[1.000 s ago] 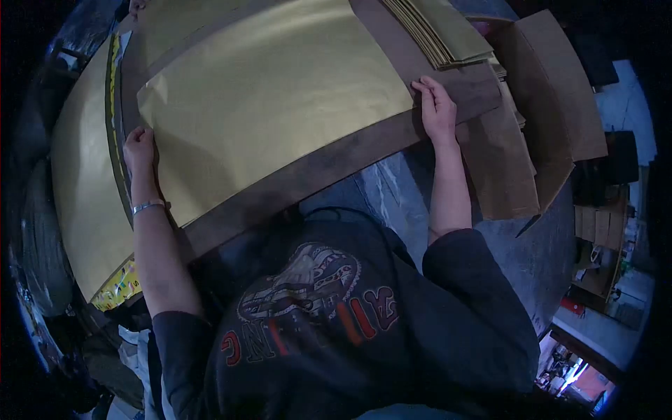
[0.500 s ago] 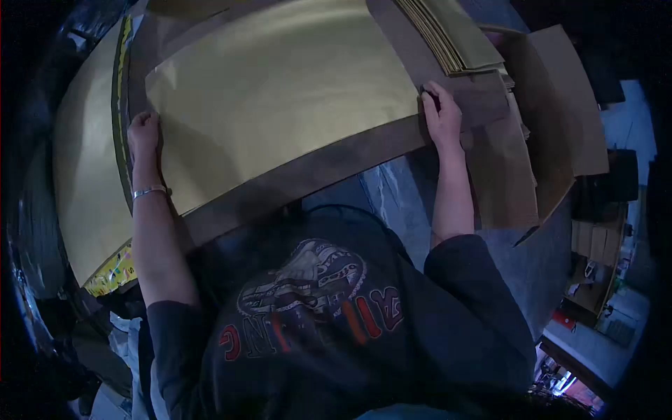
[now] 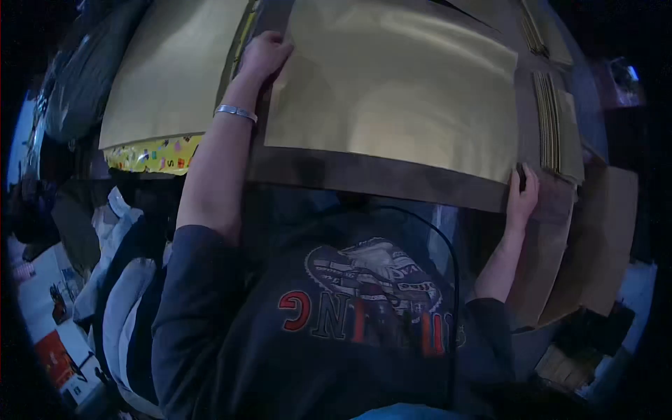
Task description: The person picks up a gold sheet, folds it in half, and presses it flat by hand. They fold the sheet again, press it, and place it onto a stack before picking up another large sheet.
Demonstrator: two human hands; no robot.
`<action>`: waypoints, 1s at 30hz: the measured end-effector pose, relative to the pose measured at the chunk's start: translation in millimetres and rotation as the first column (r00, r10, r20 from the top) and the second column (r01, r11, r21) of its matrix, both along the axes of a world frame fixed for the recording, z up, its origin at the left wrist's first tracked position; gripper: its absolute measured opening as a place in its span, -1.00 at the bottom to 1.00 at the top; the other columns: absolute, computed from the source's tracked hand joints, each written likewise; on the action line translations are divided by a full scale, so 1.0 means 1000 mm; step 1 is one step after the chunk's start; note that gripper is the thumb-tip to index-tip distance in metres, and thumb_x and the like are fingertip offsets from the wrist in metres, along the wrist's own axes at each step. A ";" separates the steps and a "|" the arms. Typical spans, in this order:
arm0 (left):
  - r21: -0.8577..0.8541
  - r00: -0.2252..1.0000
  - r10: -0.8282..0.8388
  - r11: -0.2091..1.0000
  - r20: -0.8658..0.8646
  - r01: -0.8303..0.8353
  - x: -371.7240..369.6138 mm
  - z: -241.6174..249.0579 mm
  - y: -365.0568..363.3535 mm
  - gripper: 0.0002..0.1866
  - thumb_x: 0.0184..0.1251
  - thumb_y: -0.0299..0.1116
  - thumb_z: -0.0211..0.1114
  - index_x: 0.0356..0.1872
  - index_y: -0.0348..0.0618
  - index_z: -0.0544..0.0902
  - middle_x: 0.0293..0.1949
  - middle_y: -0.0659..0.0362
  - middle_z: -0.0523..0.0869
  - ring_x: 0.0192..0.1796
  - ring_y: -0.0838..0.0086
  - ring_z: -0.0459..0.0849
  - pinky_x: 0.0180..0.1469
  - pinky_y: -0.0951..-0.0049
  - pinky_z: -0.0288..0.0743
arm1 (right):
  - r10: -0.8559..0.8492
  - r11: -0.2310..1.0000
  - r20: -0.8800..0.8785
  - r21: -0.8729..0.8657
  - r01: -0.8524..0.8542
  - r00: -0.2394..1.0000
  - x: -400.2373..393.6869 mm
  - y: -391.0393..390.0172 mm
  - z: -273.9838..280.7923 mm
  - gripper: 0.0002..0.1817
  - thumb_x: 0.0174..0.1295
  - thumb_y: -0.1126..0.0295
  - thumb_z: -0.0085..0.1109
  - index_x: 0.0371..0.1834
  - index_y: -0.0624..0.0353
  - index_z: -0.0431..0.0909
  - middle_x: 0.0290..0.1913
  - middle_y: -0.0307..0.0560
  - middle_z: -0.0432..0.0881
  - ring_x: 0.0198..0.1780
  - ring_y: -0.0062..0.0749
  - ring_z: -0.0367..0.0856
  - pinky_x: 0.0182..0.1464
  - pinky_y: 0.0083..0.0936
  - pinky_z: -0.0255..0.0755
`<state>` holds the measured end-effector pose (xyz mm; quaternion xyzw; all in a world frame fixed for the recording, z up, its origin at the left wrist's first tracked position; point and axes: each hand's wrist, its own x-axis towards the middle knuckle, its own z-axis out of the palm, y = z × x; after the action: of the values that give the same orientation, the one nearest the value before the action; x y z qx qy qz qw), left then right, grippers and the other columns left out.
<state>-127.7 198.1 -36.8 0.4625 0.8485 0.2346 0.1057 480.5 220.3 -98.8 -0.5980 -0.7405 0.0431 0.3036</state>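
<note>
A large gold paper sheet (image 3: 392,91) lies on a brown work surface (image 3: 364,175) in front of me. My left hand (image 3: 267,54) is closed at the sheet's left edge, its curled fingers against the paper. At the near right corner my right hand (image 3: 523,194) is closed too, thumb and fingers together at the corner, with a small dark patch showing between them. Between the hands the sheet spreads almost flat, with soft creases of light near its far right side.
To the left lies another gold sheet (image 3: 175,70) over yellow patterned wrapping (image 3: 154,155). A stack of folded gold sheets (image 3: 560,126) sits on the right, above an open cardboard box (image 3: 595,241). Grey and dark cloth (image 3: 129,301) hangs at the lower left.
My view has swung left, so the sheet and both hands appear farther right. Both hands stay at the sheet's sides, the left near its edge and the right at the corner.
</note>
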 end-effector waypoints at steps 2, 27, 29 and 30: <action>0.009 0.997 -0.068 0.998 0.028 0.068 -0.015 -0.012 -0.007 -0.42 0.12 0.01 0.32 0.12 -0.13 0.63 0.05 0.01 0.71 0.12 0.17 0.66 0.20 0.28 0.48 | 0.025 1.000 -0.004 0.002 -0.025 1.000 0.000 0.001 0.002 -0.65 0.34 0.31 0.16 0.12 0.24 0.56 0.16 0.08 0.55 0.26 -0.08 0.46 0.31 -0.27 0.32; 0.063 0.989 -0.074 0.996 0.130 0.067 -0.002 -0.016 -0.038 -0.56 0.05 -0.22 0.41 0.00 -0.11 0.68 -0.08 0.03 0.75 0.05 0.18 0.68 0.13 0.27 0.51 | 0.059 0.997 0.015 0.052 -0.059 0.998 0.010 0.007 0.001 -0.66 0.29 0.39 0.25 0.08 0.30 0.56 0.08 0.04 0.58 0.12 -0.17 0.55 0.21 -0.35 0.40; 0.086 0.995 -0.053 0.995 0.079 0.046 0.004 -0.014 -0.038 -0.61 0.05 -0.24 0.38 -0.06 -0.10 0.71 -0.14 0.07 0.77 -0.03 0.21 0.71 0.08 0.28 0.54 | 0.062 0.998 -0.052 0.028 -0.061 0.997 0.013 0.009 -0.002 -0.68 0.28 0.39 0.25 0.06 0.30 0.56 0.08 0.05 0.59 0.12 -0.17 0.55 0.21 -0.34 0.40; 0.087 0.995 -0.057 0.995 0.080 0.050 0.005 -0.013 -0.037 -0.61 0.05 -0.24 0.38 -0.06 -0.10 0.71 -0.14 0.07 0.77 -0.03 0.21 0.71 0.08 0.28 0.54 | 0.058 0.998 -0.059 0.032 -0.056 0.997 0.009 0.006 0.002 -0.69 0.28 0.40 0.25 0.04 0.30 0.57 0.08 0.05 0.59 0.12 -0.17 0.55 0.21 -0.34 0.40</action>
<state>-122.6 161.4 -50.2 0.4791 0.8199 0.2864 0.1273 489.1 226.6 -96.9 -0.5704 -0.7484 0.0586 0.3334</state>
